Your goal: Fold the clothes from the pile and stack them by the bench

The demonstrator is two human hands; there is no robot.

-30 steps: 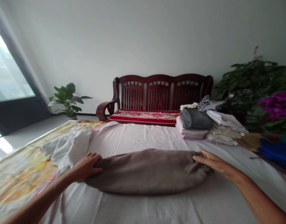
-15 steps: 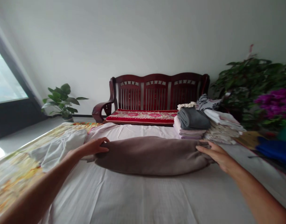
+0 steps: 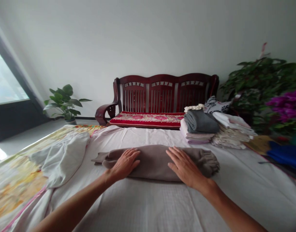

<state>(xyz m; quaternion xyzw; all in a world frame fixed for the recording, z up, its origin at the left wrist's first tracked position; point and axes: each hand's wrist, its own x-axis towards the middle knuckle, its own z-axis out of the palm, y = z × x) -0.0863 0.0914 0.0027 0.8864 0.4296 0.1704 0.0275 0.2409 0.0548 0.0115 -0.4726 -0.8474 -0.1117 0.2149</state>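
Observation:
A grey-brown folded garment [image 3: 154, 164] lies as a long bundle across the pale sheet [image 3: 148, 206] in front of me. Its right end shows a gathered, ribbed edge, and a narrow flap sticks out at the left end. My left hand [image 3: 126, 163] rests flat on the bundle left of its middle, fingers stretched out. On the right part of it lies my right hand [image 3: 184, 166], palm down with the fingers extended. Neither hand grips the cloth. What kind of garment it is cannot be made out.
A crumpled light grey garment [image 3: 65, 158] lies at the left on the sheet and a yellow patterned cover [image 3: 14, 183]. Back right stand folded clothes, a dark grey one [image 3: 201, 120] on top, beside a white stack [image 3: 231, 133]. Behind is a wooden bench [image 3: 162, 96]; blue cloth [image 3: 285, 156] lies far right.
Both hands have let go of the garment's ends and moved inward onto its top, fingers now stretched flat. The bundle now lies flatter on the sheet.

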